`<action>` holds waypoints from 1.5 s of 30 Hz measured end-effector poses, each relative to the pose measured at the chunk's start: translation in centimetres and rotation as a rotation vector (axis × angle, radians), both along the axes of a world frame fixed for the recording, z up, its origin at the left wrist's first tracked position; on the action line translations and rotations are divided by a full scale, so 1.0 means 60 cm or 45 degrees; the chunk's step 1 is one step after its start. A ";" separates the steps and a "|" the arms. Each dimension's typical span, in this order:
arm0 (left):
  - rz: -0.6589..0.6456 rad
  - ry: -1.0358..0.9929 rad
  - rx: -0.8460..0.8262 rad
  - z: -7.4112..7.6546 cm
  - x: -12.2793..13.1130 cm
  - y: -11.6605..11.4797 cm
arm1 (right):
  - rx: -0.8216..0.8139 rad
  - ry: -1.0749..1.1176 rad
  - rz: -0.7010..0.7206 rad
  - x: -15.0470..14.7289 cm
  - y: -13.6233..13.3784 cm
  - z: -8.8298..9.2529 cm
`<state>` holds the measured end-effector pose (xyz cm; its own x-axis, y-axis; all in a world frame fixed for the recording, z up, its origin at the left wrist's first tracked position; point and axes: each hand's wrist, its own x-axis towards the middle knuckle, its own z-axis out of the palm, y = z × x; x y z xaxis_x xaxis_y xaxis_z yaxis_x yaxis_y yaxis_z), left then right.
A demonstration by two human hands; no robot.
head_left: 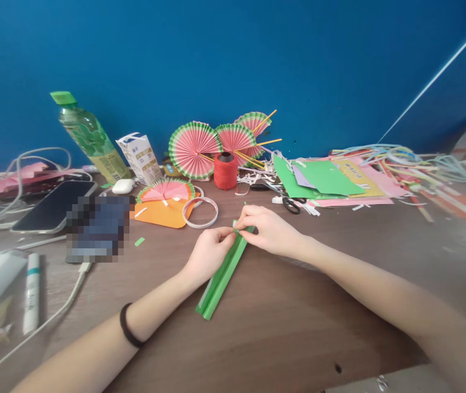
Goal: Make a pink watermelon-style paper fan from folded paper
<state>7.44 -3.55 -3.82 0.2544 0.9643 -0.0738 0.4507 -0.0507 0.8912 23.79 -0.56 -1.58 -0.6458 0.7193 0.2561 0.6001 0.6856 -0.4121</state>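
A long strip of green folded paper [225, 281] lies slantwise on the table, with a pale line along its left fold. My left hand [209, 252] is closed, its thumb and fingers pinching the paper's far left edge. From the other side, my right hand [271, 230] pinches the far end, its fingertips almost touching those of the left. A small whitish bit shows between the fingertips; I cannot make out whether it is tape or paper. Just beyond the left hand, a roll of tape [200, 225] rests partly on orange paper [163, 216].
Pleated paper fans [195, 150] and a red thread spool [225, 173] stand by the blue wall. Black-handled scissors [291, 205] lie beside green sheets [326, 177]. At left are a green bottle [89, 136], a carton [140, 158], a phone [54, 206], cables and a marker [31, 295].
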 end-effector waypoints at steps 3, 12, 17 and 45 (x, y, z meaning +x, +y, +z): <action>-0.002 0.002 0.010 -0.001 0.000 -0.001 | 0.064 -0.039 -0.002 -0.001 -0.001 -0.003; 0.004 -0.008 0.005 -0.001 0.000 -0.002 | 0.293 -0.125 0.052 -0.001 0.002 -0.015; 0.001 0.007 0.003 -0.001 0.000 -0.001 | 0.331 -0.121 0.079 0.001 0.005 -0.017; -0.008 0.000 -0.028 0.007 0.000 -0.001 | 0.630 -0.233 0.149 0.003 0.011 -0.022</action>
